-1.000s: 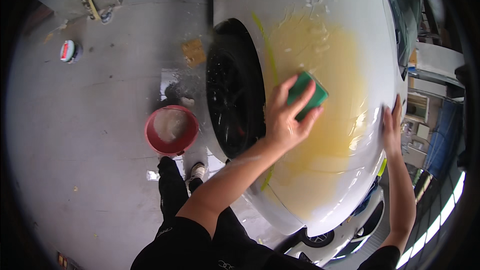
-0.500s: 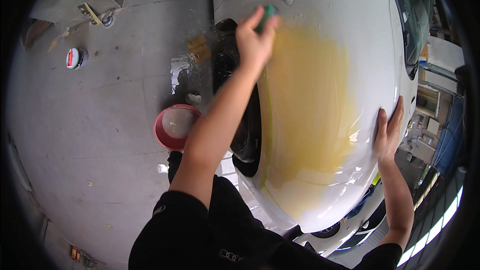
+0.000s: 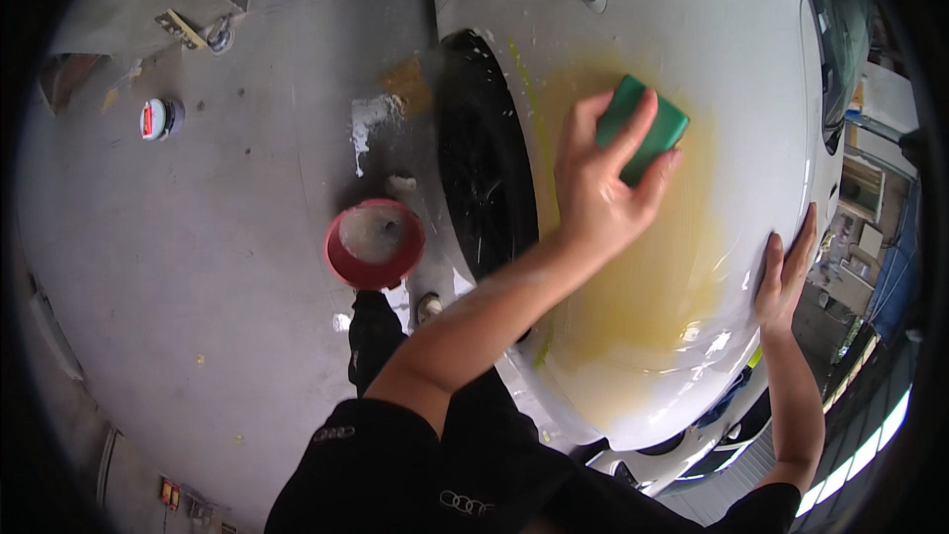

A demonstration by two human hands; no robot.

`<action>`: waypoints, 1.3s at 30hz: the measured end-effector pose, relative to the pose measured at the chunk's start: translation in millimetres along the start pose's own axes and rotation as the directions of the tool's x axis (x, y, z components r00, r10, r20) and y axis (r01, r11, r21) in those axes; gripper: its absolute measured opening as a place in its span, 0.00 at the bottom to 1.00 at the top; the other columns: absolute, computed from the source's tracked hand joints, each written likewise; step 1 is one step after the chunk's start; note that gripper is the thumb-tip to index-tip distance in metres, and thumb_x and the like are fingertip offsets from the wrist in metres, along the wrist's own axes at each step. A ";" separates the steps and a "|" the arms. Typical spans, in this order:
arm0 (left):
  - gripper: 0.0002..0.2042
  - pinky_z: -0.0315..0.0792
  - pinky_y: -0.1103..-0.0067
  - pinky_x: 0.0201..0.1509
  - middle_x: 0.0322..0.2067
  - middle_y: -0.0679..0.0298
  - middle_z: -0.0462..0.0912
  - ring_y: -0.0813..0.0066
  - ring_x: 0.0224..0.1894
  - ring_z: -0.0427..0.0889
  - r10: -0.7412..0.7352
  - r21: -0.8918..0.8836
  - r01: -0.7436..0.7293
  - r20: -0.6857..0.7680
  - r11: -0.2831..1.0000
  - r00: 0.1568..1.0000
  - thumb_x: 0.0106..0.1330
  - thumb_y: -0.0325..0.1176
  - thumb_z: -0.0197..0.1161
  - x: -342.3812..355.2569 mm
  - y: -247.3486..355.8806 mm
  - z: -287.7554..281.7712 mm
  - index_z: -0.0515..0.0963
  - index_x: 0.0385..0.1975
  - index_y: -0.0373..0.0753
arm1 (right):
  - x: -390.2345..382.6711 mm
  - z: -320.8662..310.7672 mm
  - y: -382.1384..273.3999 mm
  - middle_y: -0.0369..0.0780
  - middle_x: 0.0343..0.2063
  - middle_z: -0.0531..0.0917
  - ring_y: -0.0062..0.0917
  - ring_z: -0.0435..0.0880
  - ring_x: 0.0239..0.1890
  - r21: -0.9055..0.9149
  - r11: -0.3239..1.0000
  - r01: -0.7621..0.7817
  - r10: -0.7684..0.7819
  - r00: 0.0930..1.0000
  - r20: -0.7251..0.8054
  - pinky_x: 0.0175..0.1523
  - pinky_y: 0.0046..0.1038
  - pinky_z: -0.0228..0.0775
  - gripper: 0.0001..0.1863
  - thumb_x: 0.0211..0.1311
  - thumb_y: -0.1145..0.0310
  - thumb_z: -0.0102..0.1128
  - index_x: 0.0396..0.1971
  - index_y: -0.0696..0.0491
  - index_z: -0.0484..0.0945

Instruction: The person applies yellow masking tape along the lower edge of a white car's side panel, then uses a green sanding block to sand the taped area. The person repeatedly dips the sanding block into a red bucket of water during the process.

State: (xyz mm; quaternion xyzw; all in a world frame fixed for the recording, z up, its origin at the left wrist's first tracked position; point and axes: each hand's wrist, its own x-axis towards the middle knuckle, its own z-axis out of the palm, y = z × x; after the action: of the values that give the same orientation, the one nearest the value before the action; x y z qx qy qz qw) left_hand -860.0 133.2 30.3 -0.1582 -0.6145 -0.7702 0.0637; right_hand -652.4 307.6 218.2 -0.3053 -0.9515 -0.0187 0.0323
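My left hand (image 3: 601,188) grips a green sanding block (image 3: 652,135) against the white car fender (image 3: 736,69), fingers and thumb wrapped around its sides. Beneath and around the block spreads a wet, yellowish filler patch (image 3: 633,311) that fades into the white paint at its borders. Yellow-green tape (image 3: 527,79) lines part of the wheel arch. Farther right, my right hand (image 3: 781,282) rests on the bodywork with its fingers stretched out, holding nothing. The block's underside is hidden.
Left of the dark wheel (image 3: 484,163) stands a red bucket (image 3: 334,262) of cloudy water near my leg. White splashes (image 3: 371,119) and a brown cardboard piece (image 3: 410,84) mark the floor. A small tin (image 3: 156,119) stands farther left. Another white car (image 3: 657,465) is at lower right.
My left hand has brought the green sanding block from the upper wheel-arch edge rightward and down onto the yellowish patch. My right hand stays on the car. The view has shifted slightly.
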 end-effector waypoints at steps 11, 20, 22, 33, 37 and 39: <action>0.15 0.76 0.69 0.56 0.43 0.55 0.86 0.70 0.53 0.81 -0.064 -0.053 0.060 -0.063 0.997 0.996 0.67 0.29 0.74 -8.9 -42.4 -2.7 0.86 0.52 0.33 | 2.7 3.0 0.7 0.58 0.76 0.61 0.50 0.58 0.79 0.061 0.998 -0.015 0.016 1.000 -0.013 0.82 0.42 0.45 0.43 0.79 0.48 0.51 0.78 0.65 0.52; 0.27 0.74 0.66 0.64 0.58 0.50 0.79 0.56 0.59 0.80 -0.045 -0.106 0.052 0.068 0.993 0.997 0.64 0.27 0.76 -45.7 2.6 -18.0 0.80 0.64 0.34 | 2.8 2.3 5.2 0.58 0.75 0.62 0.49 0.58 0.79 0.019 1.000 0.005 -0.004 1.000 -0.022 0.82 0.41 0.44 0.44 0.79 0.45 0.50 0.78 0.65 0.54; 0.26 0.77 0.68 0.60 0.54 0.53 0.81 0.62 0.55 0.83 -0.010 -0.120 0.005 -0.043 0.993 0.999 0.65 0.27 0.75 -30.5 -27.1 -14.3 0.80 0.65 0.35 | 3.2 3.4 7.3 0.58 0.75 0.62 0.49 0.59 0.79 0.001 1.000 0.026 -0.026 0.999 -0.041 0.82 0.42 0.45 0.44 0.79 0.44 0.49 0.78 0.64 0.54; 0.24 0.78 0.66 0.56 0.52 0.51 0.80 0.59 0.53 0.81 -0.182 -0.152 0.178 -0.014 0.972 0.983 0.65 0.29 0.75 -34.7 -49.1 -20.3 0.82 0.61 0.33 | 4.8 3.9 5.0 0.57 0.75 0.63 0.48 0.61 0.78 -0.034 0.999 -0.019 0.018 0.999 -0.041 0.81 0.42 0.48 0.45 0.77 0.40 0.48 0.79 0.60 0.55; 0.24 0.78 0.65 0.57 0.51 0.48 0.81 0.58 0.52 0.84 -0.222 -0.078 0.224 0.031 0.972 0.975 0.65 0.30 0.75 -10.2 -65.6 -18.8 0.81 0.62 0.35 | 4.0 2.6 2.2 0.58 0.74 0.63 0.50 0.61 0.78 -0.064 0.998 -0.026 0.024 0.999 -0.034 0.80 0.43 0.49 0.47 0.77 0.39 0.50 0.78 0.63 0.55; 0.26 0.77 0.62 0.63 0.56 0.45 0.80 0.50 0.56 0.84 0.135 -0.099 -0.129 0.063 0.987 0.989 0.61 0.30 0.77 -32.1 -42.0 -20.8 0.83 0.61 0.37 | 3.9 1.4 -0.6 0.59 0.74 0.63 0.51 0.61 0.77 -0.035 0.999 -0.017 0.016 0.999 -0.028 0.80 0.43 0.50 0.49 0.76 0.37 0.50 0.78 0.64 0.54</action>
State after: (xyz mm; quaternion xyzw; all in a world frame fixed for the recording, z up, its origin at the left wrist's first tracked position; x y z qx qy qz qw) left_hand -845.4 119.9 -23.0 -0.2282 -0.5672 -0.7867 0.0854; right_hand -656.0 309.5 217.1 -0.3133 -0.9480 -0.0393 0.0402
